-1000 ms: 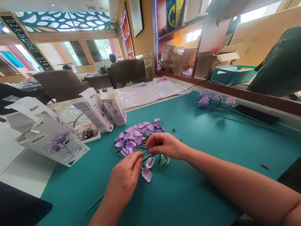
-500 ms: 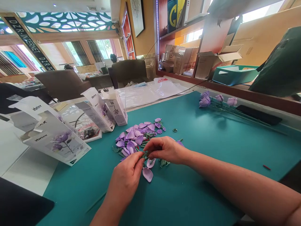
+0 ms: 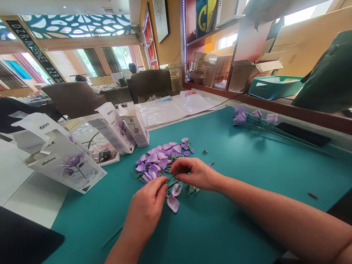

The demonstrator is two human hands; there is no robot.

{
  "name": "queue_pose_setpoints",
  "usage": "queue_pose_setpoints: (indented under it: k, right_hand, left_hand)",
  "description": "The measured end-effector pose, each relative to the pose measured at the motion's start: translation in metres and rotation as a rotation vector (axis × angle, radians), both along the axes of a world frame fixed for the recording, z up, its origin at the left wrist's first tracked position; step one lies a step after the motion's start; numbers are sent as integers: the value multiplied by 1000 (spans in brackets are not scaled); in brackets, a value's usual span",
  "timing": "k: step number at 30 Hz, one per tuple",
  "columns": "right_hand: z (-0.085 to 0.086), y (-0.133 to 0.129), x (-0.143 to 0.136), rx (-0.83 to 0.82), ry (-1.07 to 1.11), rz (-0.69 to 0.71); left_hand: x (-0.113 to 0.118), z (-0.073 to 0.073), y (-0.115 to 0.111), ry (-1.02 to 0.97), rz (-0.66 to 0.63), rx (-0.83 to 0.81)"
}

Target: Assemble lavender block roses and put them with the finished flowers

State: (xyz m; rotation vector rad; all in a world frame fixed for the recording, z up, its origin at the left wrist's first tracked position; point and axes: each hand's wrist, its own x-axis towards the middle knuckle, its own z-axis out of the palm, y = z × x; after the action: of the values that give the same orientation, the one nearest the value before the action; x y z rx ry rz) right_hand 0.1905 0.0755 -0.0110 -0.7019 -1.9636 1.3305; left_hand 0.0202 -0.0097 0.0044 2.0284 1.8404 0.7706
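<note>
My left hand point(image 3: 150, 198) is closed, thumb and index finger pinching a thin green stem piece point(image 3: 170, 179). My right hand point(image 3: 194, 173) pinches the same piece at its other end, fingers curled. Its tips partly hide the piece. Just beyond the hands lies a heap of purple petals point(image 3: 158, 156), mixed with small green parts. Two pale petals point(image 3: 173, 204) rest on the table right of my left hand. Below my right hand are green leaf-like parts point(image 3: 192, 189). A long green stem point(image 3: 112, 236) lies partly under my left forearm.
Opened white boxes point(image 3: 67, 165) stand at the left. Assembled purple roses point(image 3: 240, 116) lie at the back right beside a black case point(image 3: 302, 134). A green wheel-shaped part point(image 3: 205, 151) and a small red stick point(image 3: 312, 195) lie on the green tabletop point(image 3: 247, 223). Plastic sheeting point(image 3: 176, 110) covers the far edge.
My right fingertips have shifted slightly up and right, away from the left ones. More of the green piece now shows between them.
</note>
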Motion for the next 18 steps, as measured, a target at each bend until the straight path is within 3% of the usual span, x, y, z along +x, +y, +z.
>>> queue_pose_setpoints:
  k: [6,11,18]
  right_hand:
    - [-1,6,2,47,49,-81]
    - [0,4,2,208,-48,-179]
    - [-2,2,0,306,-113,-190]
  left_hand:
    - [-1,2,0,-25,47,-7]
    - [-1,1,0,-28,41,-3]
    - [0,1,-1,-18,21,21]
